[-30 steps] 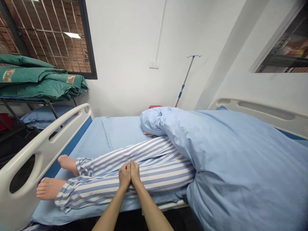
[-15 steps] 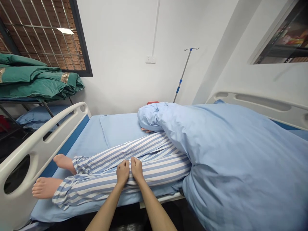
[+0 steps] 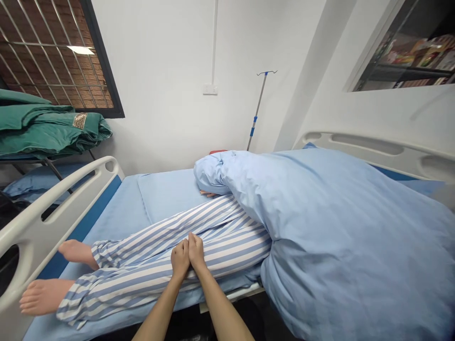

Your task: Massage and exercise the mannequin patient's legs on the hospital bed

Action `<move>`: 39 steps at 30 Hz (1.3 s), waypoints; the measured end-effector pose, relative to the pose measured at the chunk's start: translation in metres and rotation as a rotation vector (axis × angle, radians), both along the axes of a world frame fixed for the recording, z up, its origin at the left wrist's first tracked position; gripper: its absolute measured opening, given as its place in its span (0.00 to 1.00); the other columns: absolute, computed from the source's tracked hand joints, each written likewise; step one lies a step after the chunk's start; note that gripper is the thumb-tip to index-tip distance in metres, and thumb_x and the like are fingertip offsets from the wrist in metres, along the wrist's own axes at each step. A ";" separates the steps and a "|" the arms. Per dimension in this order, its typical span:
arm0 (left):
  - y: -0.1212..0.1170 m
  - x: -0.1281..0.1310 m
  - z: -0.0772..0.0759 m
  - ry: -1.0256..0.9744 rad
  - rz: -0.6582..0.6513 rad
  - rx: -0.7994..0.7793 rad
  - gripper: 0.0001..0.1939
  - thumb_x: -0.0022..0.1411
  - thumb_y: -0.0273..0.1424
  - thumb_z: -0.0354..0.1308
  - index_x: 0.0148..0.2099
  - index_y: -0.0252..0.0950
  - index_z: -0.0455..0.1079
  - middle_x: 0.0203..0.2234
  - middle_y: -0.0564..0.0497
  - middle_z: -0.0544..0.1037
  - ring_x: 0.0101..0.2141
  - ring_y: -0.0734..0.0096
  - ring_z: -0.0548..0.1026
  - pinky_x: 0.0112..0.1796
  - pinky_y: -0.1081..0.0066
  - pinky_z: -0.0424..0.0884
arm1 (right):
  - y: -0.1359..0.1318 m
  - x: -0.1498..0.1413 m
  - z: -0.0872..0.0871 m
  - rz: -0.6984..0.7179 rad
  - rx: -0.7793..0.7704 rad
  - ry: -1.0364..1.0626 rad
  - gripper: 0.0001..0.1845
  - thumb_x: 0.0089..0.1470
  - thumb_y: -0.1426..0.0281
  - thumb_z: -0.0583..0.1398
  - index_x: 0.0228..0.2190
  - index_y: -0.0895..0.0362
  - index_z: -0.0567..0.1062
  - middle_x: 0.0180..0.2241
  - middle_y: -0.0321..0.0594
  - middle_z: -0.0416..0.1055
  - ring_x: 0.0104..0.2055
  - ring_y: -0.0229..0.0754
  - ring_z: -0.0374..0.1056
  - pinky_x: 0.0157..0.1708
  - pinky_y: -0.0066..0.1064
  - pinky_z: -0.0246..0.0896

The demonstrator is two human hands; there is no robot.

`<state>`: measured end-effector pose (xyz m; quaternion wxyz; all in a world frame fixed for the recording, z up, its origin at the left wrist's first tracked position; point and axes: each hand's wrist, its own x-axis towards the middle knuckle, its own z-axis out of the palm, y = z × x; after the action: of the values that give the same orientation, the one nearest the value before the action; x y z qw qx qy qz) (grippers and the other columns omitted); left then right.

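Note:
My left hand (image 3: 180,258) and my right hand (image 3: 195,251) are both curled into fists. They are pressed side by side over the near leg of a pair of blue-and-white striped trousers (image 3: 234,248). No object shows in either fist. The trousers are on a figure lying on the bed, with bare feet (image 3: 46,297) at the left. A light blue quilt (image 3: 327,227) covers the figure from the thighs up and droops over the bed's near side. A few fingers of the figure (image 3: 207,193) peek out under the quilt's folded edge.
The bed has a pale footboard (image 3: 76,196) at left and a headboard (image 3: 366,143) at right. Behind it stand an IV pole (image 3: 259,106) and a wall socket (image 3: 210,89). Folded green bedding (image 3: 53,130) lies on a rack under a barred window (image 3: 53,61).
My fists have drawn together, closing the small gap between them. The camera has turned slightly right, so the bed and room sit farther left. Quilt and trousers look the same.

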<state>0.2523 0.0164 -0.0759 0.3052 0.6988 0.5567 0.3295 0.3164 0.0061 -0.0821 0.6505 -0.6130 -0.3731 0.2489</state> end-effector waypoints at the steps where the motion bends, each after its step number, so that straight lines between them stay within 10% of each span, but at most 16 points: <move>1: -0.001 -0.001 -0.003 0.042 -0.004 0.012 0.19 0.61 0.37 0.40 0.23 0.36 0.64 0.20 0.51 0.72 0.24 0.74 0.67 0.28 0.74 0.56 | 0.000 0.001 0.000 0.006 -0.001 0.013 0.19 0.53 0.60 0.48 0.15 0.55 0.58 0.16 0.31 0.56 0.21 0.35 0.51 0.23 0.27 0.48; 21: 0.000 0.001 -0.003 0.229 -0.096 0.062 0.19 0.64 0.34 0.38 0.29 0.36 0.67 0.28 0.48 0.75 0.32 0.72 0.70 0.33 0.73 0.57 | -0.017 0.026 0.009 0.070 -0.033 -0.395 0.22 0.56 0.62 0.47 0.15 0.57 0.63 0.15 0.33 0.60 0.20 0.34 0.53 0.23 0.27 0.43; 34: -0.005 0.035 0.017 -0.234 0.004 -0.024 0.20 0.60 0.39 0.40 0.20 0.36 0.60 0.15 0.54 0.66 0.22 0.75 0.62 0.25 0.75 0.55 | -0.014 0.035 0.005 0.075 0.044 -0.088 0.20 0.55 0.61 0.47 0.16 0.56 0.61 0.17 0.32 0.59 0.22 0.35 0.52 0.24 0.26 0.48; 39: -0.016 0.045 -0.001 -0.016 0.092 -0.013 0.17 0.61 0.36 0.41 0.25 0.37 0.65 0.22 0.50 0.73 0.26 0.72 0.68 0.28 0.74 0.56 | -0.015 0.039 0.006 0.038 0.053 0.037 0.19 0.53 0.59 0.49 0.16 0.56 0.58 0.16 0.31 0.55 0.21 0.34 0.50 0.22 0.26 0.50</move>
<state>0.2975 0.0006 -0.0773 0.2986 0.6678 0.5881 0.3450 0.3558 -0.0091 -0.0764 0.6684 -0.5837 -0.3791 0.2624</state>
